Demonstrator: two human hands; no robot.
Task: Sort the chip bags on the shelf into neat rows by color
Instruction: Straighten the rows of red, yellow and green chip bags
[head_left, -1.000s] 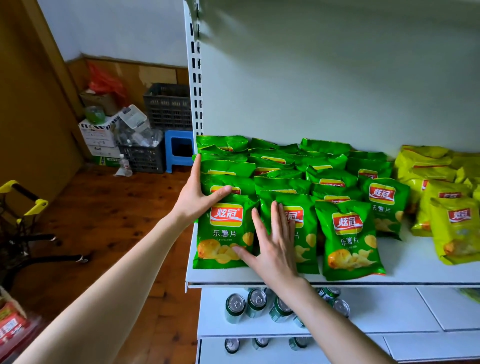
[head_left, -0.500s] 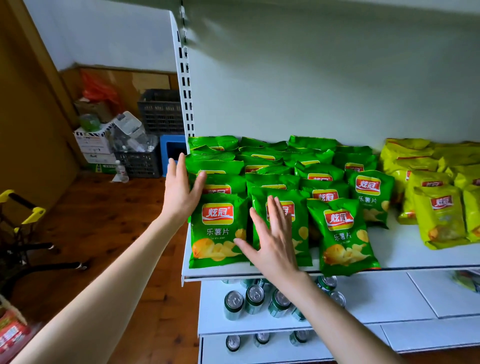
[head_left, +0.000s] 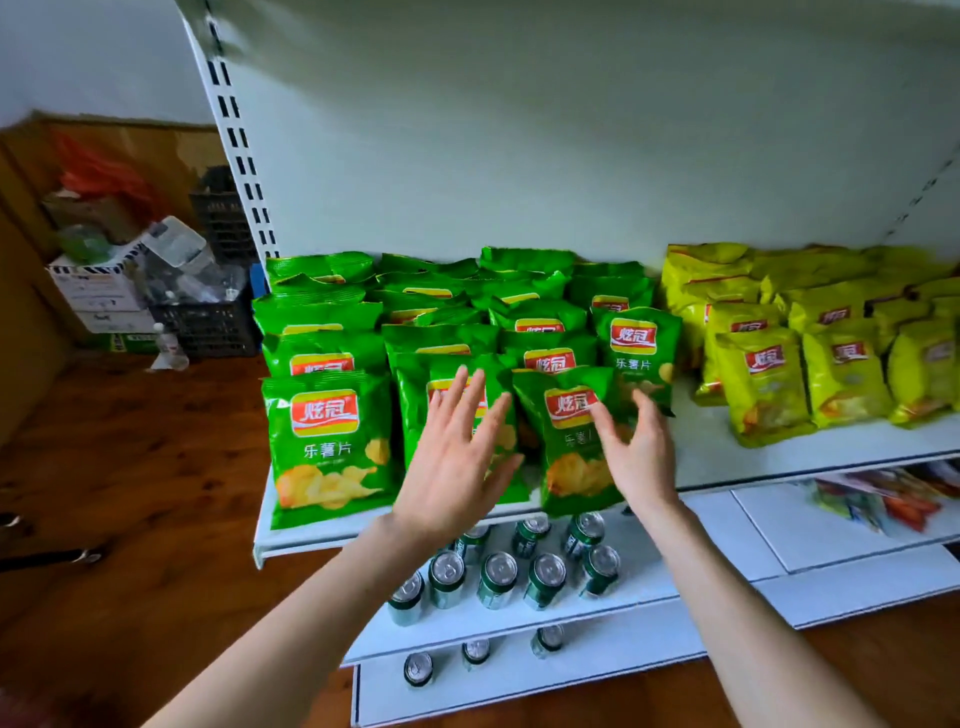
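Shelf (head_left: 727, 452) of white metal bearing chip bags in two colour blocks. Green chip bags (head_left: 457, 312) fill its 9 o'clock part in overlapping rows that run from the front lip to the back panel. Yellow chip bags (head_left: 810, 338) lie at 3 o'clock of them, with a strip of bare shelf between the blocks. Left hand (head_left: 452, 467), released, fingers straight and spread, is over the middle front bag (head_left: 415, 410); contact cannot be told. Right hand (head_left: 641, 462), also released, fingers loosely curved and grasping nothing, is at the 3 o'clock edge of the neighbouring front bag (head_left: 566, 452), which sits slightly askew. Front-left bag (head_left: 327, 447) lies flat and untouched at 9 o'clock of both hands. Green cans (head_left: 498, 577) stand on a lower shelf at 6 o'clock. Dark crates (head_left: 208, 322) stand on the wooden floor (head_left: 130, 467) at 9 o'clock.
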